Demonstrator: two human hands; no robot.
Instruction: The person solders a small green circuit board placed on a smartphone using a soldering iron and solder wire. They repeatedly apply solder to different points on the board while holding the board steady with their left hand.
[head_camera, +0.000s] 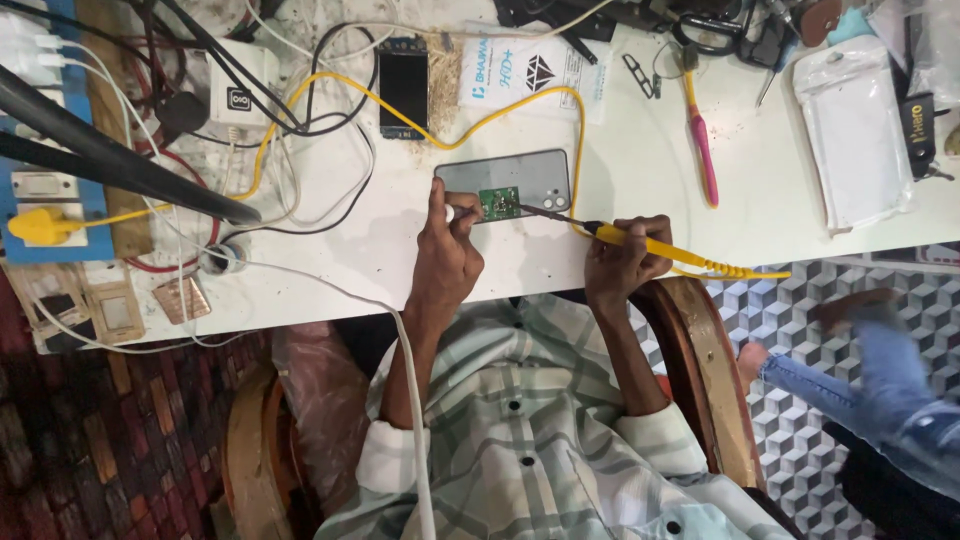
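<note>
Left hand (447, 255) pinches a small green circuit board (499, 202) at frame centre, resting on a grey phone back (520, 175) on the white counter (640, 170). Right hand (622, 262), grip closed around a yellow soldering iron (660, 247), tip touching the board. Yellow cable (480, 125) loops around the phone; pink-handled tool (703, 145) lies upper right; tangled wires (300, 150) crowd upper left.

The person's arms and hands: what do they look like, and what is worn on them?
Both hands are bare: the left hand and the right hand have no gloves, and no rings or watch are visible. The forearms are bare too. The shirt is pale green with a white check and dark buttons; its sleeves are rolled up to thick cuffs near the elbows.
</note>
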